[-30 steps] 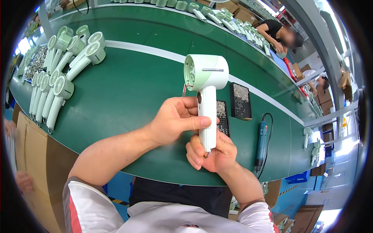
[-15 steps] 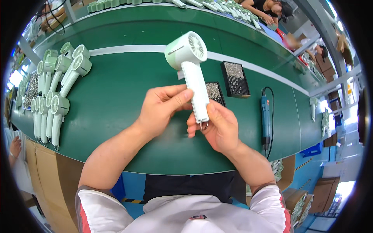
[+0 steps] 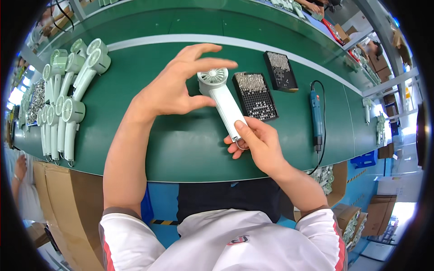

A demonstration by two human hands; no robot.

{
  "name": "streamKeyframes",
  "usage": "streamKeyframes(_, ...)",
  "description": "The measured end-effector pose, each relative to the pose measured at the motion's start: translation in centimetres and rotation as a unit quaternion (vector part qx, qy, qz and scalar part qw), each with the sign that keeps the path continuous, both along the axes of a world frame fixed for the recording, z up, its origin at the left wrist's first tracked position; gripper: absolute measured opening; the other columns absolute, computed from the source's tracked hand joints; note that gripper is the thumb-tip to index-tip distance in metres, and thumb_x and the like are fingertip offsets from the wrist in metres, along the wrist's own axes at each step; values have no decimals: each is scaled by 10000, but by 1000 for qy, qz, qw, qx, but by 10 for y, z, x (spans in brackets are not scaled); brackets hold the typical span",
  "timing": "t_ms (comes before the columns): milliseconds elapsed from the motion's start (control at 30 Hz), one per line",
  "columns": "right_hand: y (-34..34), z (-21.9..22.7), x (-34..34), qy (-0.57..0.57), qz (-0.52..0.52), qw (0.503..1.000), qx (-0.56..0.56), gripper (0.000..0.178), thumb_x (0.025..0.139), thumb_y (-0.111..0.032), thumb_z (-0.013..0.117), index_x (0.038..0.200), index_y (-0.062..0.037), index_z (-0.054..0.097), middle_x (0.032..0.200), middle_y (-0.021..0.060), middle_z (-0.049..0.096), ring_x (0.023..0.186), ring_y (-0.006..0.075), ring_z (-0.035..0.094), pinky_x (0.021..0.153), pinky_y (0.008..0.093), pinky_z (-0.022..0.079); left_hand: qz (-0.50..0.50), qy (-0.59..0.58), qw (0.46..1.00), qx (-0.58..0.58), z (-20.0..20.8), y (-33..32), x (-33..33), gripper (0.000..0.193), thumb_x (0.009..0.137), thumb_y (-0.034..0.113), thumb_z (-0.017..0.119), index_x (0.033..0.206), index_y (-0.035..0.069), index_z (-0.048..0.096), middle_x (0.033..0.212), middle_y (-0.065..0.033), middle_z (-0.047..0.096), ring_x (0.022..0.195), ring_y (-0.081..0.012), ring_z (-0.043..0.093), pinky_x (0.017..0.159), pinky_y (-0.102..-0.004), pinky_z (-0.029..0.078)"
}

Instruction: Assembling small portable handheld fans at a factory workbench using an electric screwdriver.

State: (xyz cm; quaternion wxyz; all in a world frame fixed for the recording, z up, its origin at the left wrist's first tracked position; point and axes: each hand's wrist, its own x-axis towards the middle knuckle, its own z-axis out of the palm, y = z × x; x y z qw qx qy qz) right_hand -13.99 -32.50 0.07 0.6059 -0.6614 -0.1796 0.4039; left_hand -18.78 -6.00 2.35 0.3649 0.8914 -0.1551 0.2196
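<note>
A pale green handheld fan (image 3: pixel 227 110) is tilted over the green table, its round grilled head pointing away from me. My right hand (image 3: pixel 258 141) grips the bottom of its handle, where a small wire loop hangs. Beside the fan's head, my left hand (image 3: pixel 181 83) is open, fingers spread around it and thumb near the top of the handle. Whether any left fingertip touches the fan, I cannot tell. Just right of the fan lies a black tray (image 3: pixel 248 100) of small metal screws.
A second black screw tray (image 3: pixel 286 81) lies farther back. To the right lies a blue electric screwdriver (image 3: pixel 316 118) with a black cord. Several similar fans (image 3: pixel 71 113) are grouped at the left. Cardboard boxes (image 3: pixel 72 203) stand below the table edge.
My left hand has let go of the handle and spread open by the fan's head. The fan has come lower and its head has tipped away. The view has shifted.
</note>
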Motion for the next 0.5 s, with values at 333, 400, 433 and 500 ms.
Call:
streamKeyframes(333,-4,4,-13,-72,5,993,-94,443,1035,-257,653,1342,57,600,967,107,738,710,85,666,554,216,509,-71,59,993,73,-23,-17,6,561,567,198,945,1113,246,826,1589,-94,458,1477,-388,345,1191,-515,343)
streamKeyframes(400,-9,-9,-15,-160,10,983,-83,450,993,-214,705,1339,57,608,957,87,728,692,78,645,551,213,495,-68,59,992,83,-23,-19,6,550,572,200,936,1110,246,827,1588,-91,459,1478,-387,346,1192,-515,339)
streamKeyframes(433,-11,-14,-16,-251,19,965,-71,468,951,-171,757,1335,57,616,947,68,718,675,71,625,548,210,481,-61,57,992,93,-23,-20,5,540,577,202,927,1106,245,828,1587,-89,461,1478,-387,347,1194,-515,334)
streamKeyframes(500,-12,-17,-20,-294,2,953,-73,495,901,-132,792,1330,51,624,912,55,694,650,78,605,551,222,476,-58,56,992,99,-21,-22,5,533,585,217,923,1108,247,827,1586,-91,463,1485,-388,340,1196,-522,326)
